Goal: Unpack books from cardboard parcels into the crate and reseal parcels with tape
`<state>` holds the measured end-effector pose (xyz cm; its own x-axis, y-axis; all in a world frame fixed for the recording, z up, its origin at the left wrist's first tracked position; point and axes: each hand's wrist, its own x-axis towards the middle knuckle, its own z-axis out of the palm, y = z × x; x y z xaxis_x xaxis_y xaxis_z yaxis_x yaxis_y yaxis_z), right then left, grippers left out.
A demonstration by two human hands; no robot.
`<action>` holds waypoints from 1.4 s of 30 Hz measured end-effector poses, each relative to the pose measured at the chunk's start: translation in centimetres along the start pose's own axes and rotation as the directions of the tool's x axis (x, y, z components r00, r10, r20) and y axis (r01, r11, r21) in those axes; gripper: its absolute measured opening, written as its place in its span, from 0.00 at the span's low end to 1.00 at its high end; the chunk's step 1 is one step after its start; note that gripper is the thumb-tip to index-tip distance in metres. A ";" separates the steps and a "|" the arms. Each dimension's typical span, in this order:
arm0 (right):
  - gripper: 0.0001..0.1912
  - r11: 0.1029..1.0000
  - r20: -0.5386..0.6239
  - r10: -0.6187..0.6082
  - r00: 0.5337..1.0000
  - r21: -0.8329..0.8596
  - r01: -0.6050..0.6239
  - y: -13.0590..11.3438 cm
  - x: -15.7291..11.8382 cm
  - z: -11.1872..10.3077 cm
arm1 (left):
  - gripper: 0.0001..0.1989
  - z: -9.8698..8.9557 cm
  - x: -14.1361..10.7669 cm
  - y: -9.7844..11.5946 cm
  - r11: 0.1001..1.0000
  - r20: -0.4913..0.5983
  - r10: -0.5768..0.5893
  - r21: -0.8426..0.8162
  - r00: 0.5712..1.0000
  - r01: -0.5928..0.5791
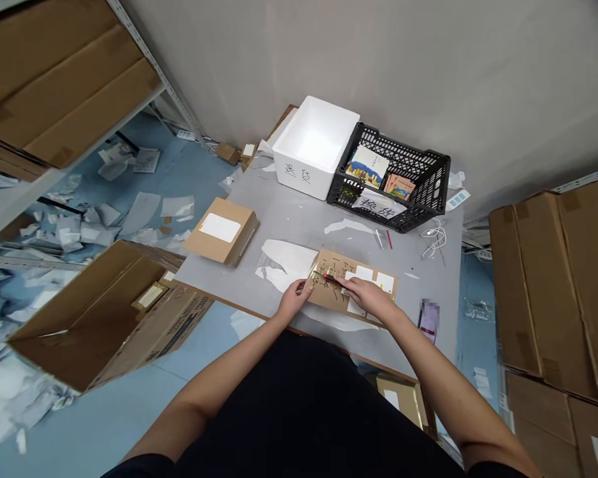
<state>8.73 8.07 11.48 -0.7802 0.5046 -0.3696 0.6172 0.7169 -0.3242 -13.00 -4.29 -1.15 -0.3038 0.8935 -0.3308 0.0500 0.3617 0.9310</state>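
Note:
A flat brown cardboard piece (329,297) with handwriting and several white labels lies near the front edge of the grey table (289,226). At its left edge, my left hand (295,297) has its fingers closed on the cardboard. My right hand (361,292) rests over the middle, closed on a small black and red tool (330,277) that points left; whether it is a pen or a cutter is too small to tell. White paper (286,259) lies beside and under the cardboard. Farther left sits a brown box (222,231) with a white label.
At the table's back stand a white foam box (306,174) and a black crate (418,222) holding books. A cable (434,239) and a phone-like purple item (429,318) lie right. A large open carton (104,318) stands left on the paper-strewn floor. Stacked cartons (548,285) stand right.

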 end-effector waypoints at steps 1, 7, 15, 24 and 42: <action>0.27 1.000 0.015 -0.008 1.000 -0.012 0.009 0.1 0.3 -0.1 | 0.21 0.1 0.0 -0.1 1.000 -0.007 -0.002 -0.004 1.000 0.002; 0.29 0.991 0.087 -0.049 0.995 -0.118 0.059 0.5 1.6 -1.0 | 0.21 0.7 -0.1 -0.4 1.000 -0.064 -0.020 -0.007 0.998 0.019; 0.30 0.971 0.117 -0.046 0.992 -0.229 0.072 0.7 2.1 -1.2 | 0.21 1.1 -0.3 -0.4 1.000 -0.109 -0.008 -0.011 0.994 0.007; 0.37 0.961 0.132 -0.016 0.991 -0.272 0.052 0.1 1.5 -0.3 | 0.20 1.3 -0.6 0.1 1.000 -0.154 -0.023 0.012 0.988 0.025; 0.36 0.965 0.149 -0.011 0.989 -0.259 0.050 1.1 1.1 0.0 | 0.21 1.1 -0.8 0.6 0.998 -0.154 -0.059 -0.003 0.986 0.059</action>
<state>8.57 9.45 10.75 -0.7631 0.4190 -0.4920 0.5300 0.8414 -0.1054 -11.65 -4.50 -0.53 -0.4495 0.8187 -0.3573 0.0289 0.4131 0.9102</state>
